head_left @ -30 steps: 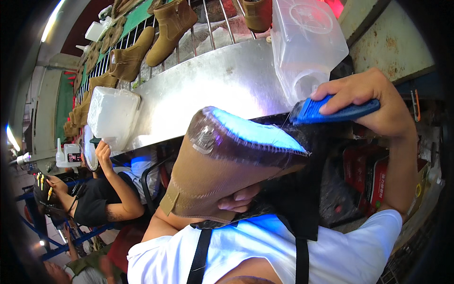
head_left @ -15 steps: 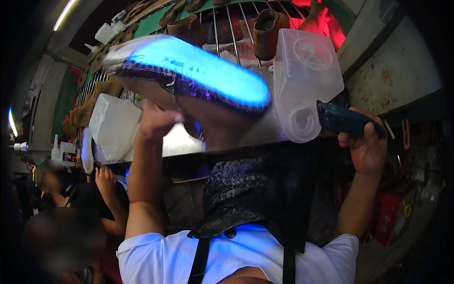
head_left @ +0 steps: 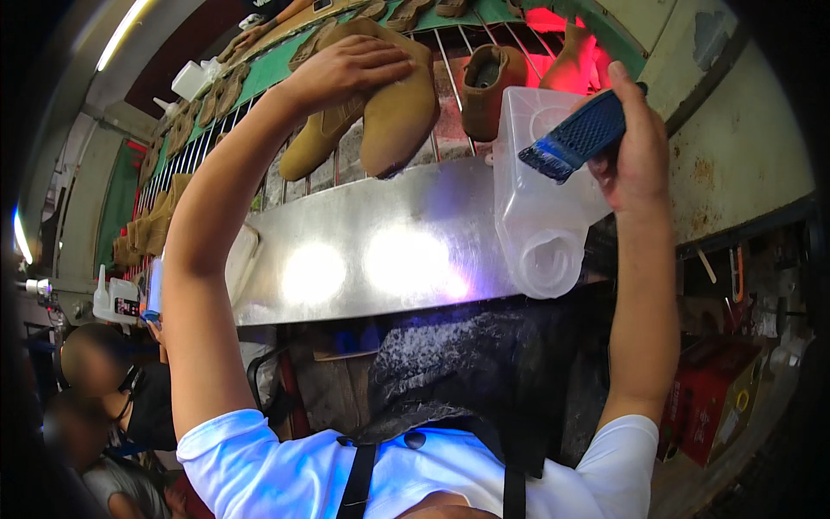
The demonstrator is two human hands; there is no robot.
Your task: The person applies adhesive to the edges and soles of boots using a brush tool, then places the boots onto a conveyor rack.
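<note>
**Boot on the wire rack, brush held beside the container**

We see a tan suede ankle boot [head_left: 393,104] lying on the wire rack [head_left: 450,130] above the sheet-metal panel [head_left: 372,251]. Its long axis runs diagonally: the toe end points down and left, the shaft end lies up and right. The upper is a uniform tan with a matte, napped surface; a darker edge shows along the bottom of the nearer part.

Our left hand [head_left: 346,69] rests on top of the boot, palm down, fingers together and curved over the upper, in contact with it. The boot lies directly beneath and slightly right of this hand.

Our right hand [head_left: 640,147] is closed around a blue brush [head_left: 571,138]. The brush head points left and slightly down, its bristle end in front of a translucent plastic container [head_left: 545,233] that stands at the panel's right end. The brush is well apart from the boot.

A second tan boot [head_left: 488,82] stands upright on the rack between the two hands.
</note>
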